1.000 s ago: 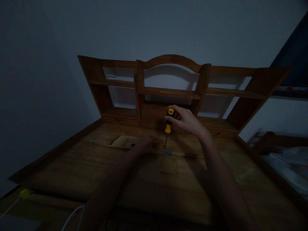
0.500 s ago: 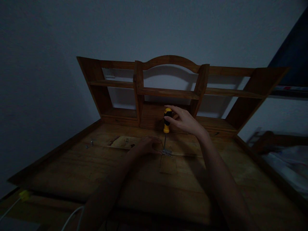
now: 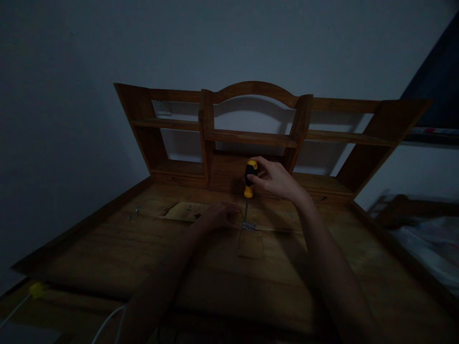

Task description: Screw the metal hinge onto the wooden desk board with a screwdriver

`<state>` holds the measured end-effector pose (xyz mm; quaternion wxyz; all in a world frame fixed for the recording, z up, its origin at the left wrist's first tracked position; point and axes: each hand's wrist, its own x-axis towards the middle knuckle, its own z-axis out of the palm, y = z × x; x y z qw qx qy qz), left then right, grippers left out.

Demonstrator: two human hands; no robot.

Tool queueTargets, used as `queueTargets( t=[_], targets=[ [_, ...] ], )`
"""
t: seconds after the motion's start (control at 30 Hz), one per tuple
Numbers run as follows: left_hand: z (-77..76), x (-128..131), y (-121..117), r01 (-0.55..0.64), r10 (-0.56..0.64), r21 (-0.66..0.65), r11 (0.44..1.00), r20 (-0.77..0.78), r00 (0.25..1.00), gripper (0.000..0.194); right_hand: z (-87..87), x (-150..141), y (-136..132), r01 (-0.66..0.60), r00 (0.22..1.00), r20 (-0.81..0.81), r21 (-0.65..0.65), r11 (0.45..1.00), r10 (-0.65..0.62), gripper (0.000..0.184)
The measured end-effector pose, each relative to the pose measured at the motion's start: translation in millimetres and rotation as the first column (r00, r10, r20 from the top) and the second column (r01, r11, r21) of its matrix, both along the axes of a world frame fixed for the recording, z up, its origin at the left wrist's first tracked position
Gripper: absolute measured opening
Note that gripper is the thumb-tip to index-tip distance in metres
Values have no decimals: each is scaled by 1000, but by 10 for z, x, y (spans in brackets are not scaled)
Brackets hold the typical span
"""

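A yellow-and-black screwdriver (image 3: pixel 248 184) stands nearly upright in the middle of the head view. My right hand (image 3: pixel 274 179) is closed on its handle, fingertips over the top and thumb at the side. The shaft runs down to a small metal hinge (image 3: pixel 248 226); the exact contact of the tip is too dark to make out. Just left of the hinge, my left hand (image 3: pixel 220 215) pinches a thin wooden strip (image 3: pixel 276 229), thumb and fingertips close to the metal. Below the hinge lies a small square wooden piece (image 3: pixel 251 244).
A wooden desktop (image 3: pixel 118 253) spreads beneath my hands. At its back stands a shelf unit (image 3: pixel 251 137) against the wall. Small metal pieces (image 3: pixel 136 212) lie on the left. A broken-edged pale board (image 3: pixel 182 210) lies beside my left hand. A white cable (image 3: pixel 107 320) hangs at the front.
My right hand has shifted slightly around the screwdriver handle, and the handle leans a touch further right. My left hand stays where it was.
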<state>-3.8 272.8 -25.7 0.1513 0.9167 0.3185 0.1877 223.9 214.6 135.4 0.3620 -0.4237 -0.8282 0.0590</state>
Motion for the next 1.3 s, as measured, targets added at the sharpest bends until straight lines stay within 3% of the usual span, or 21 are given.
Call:
queueTargets(
  t=[0.23,0.83,1.07,1.3],
  targets=[
    [17,-6,-7,22,-22,9,1000,23,999,64,-38,-89,0,102,994,18,121,987,-105,30],
    [42,8,-25,19,-19,3,1000,14,1000,65,-56,-77,32,108,994,-13,59,992,-108,32],
    [-17,4,11,19,-20,17,1000,11,1000,67,17,-49,-15,104,994,-38,79,991,-102,33],
    [-8,-8,-16,17,-16,57,998,-17,1000,69,134,70,-95,193,980,-70,171,966,-184,32]
  ],
)
